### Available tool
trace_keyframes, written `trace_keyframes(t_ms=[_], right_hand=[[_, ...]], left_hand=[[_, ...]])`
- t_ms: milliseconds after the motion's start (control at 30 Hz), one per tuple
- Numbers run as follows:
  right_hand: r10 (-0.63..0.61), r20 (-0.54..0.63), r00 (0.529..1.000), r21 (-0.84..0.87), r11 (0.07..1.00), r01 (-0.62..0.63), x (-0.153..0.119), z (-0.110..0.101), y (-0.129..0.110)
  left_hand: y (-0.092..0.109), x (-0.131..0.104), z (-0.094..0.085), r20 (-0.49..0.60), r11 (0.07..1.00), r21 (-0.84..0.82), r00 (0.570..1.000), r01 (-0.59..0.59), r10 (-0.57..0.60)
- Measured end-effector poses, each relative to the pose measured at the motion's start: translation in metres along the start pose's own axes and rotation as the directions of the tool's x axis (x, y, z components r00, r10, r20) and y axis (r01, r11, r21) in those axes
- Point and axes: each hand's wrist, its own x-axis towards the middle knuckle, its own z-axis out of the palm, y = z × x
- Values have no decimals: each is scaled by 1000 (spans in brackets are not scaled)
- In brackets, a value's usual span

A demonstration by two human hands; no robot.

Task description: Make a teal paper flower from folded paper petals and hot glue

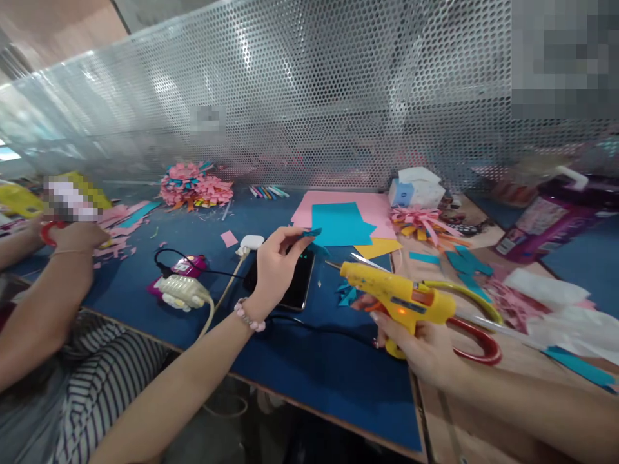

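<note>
The left grip (276, 258) pinches a small blue paper scrap (314, 232) between thumb and fingertips, above the tabletop (300, 361). At four o'clock from it, the right grip (416, 345) is wrapped around the handle of a yellow glue gun (377, 283), whose nozzle points toward ten o'clock and stops short of the scrap; an orange light glows on its side, and a translucent stick runs out of its back. Partly hidden by the gun lies a pair of scissors (494, 353), one handle loop red and one yellow, at three o'clock from the right grip. Just below the left grip lies a black phone (302, 283); at ten o'clock sit a white charger (252, 243) and, a little farther, a pink paper square (229, 239). Between eight and nine o'clock is a pale plug adapter (181, 288). At two o'clock a blue sheet (336, 219) overlaps a pink sheet (309, 201), with a tissue box (409, 193) beyond and a pink fringed bundle (423, 222) before it. Markers (269, 193) lie near twelve o'clock, a fringed paper cluster (193, 183) between ten and eleven. A purple bottle (536, 222) stands between one and two from the right grip. At nine o'clock, well apart, is a co-worker's hand (80, 238).
</note>
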Motion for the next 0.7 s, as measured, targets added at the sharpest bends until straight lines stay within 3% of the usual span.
trace_keyframes(t_ms=[133, 433, 700], right_hand=[[14, 19, 1000, 18, 1000, -14, 0, -1, -1], [-35, -41, 999, 23, 999, 36, -4, -2, 1], [-85, -38, 996, 3, 996, 85, -1, -3, -2]], left_hand=[[1, -1, 0, -5, 998, 26, 999, -53, 53], [6, -10, 2, 150, 988, -71, 978, -139, 148], [9, -14, 3, 168, 969, -98, 955, -229, 243]])
